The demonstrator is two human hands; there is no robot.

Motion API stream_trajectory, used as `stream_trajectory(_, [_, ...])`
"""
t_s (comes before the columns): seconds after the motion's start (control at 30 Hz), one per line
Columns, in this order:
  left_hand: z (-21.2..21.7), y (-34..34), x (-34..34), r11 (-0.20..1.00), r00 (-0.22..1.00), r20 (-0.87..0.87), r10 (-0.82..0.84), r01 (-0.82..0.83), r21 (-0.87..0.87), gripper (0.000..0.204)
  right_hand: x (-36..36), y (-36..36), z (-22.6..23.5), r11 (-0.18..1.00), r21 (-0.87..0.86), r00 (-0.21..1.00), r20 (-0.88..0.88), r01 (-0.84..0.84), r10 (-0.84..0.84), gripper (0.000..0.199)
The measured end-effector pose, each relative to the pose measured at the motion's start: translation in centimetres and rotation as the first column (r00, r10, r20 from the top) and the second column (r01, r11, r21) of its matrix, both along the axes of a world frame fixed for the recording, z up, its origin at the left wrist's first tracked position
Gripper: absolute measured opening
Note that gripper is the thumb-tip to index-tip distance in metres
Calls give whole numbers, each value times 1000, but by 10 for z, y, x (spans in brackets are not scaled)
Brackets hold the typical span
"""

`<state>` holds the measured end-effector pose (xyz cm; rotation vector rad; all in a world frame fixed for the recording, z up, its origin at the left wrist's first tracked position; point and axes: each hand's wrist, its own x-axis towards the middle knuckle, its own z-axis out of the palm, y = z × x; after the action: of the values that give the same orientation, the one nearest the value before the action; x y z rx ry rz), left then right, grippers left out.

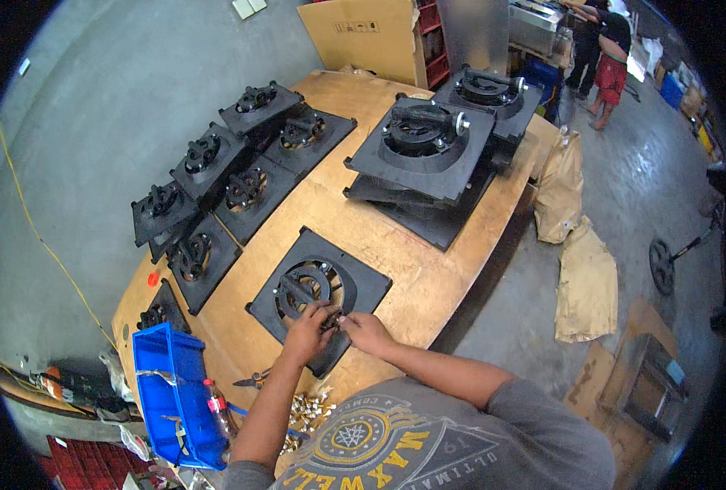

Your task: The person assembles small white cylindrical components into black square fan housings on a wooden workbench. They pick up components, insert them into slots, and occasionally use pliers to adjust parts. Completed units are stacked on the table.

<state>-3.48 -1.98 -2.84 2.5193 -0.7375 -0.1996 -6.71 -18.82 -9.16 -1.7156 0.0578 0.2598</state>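
Observation:
A black square metal plate lies on the wooden table before me, with a round black burner set in its central opening. My left hand rests at the near side of this burner, its fingers curled round a small part there. Close against it, my right hand pinches at the same spot with thumb and forefinger. The fingers hide what they hold, though a small shiny bit shows between the hands. Pliers with dark jaws lie on the table left of my left forearm.
Similar burner plates sit at the far left, and a stack stands at the far right. A blue bin, a bottle and small brass pieces are near my left arm. People stand in the background.

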Motion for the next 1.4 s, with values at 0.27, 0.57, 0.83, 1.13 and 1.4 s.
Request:
stream_trajectory(0.27, [4,-1,-1,1000,999,28,-26,26,-9,49,-11,-2,16,952,-305,989,148,31,16,42])
stream_trajectory(0.57, [2,-1,-1,1000,1000,18,-13,14,-17,50,-10,-4,25,930,-364,996,61,-44,72,42])
stream_trajectory(0.83, [1,-1,-2,1000,999,49,4,-3,-17,49,-9,0,14,907,-420,990,118,-22,79,41])
stream_trajectory(1.13, [2,-3,0,999,998,57,-23,25,-36,51,-3,2,-13,999,-31,999,49,-21,22,40])
stream_trajectory(1.4, [3,-4,-1,999,1000,20,0,1,-48,54,-2,1,-20,900,435,938,-319,18,135,41])
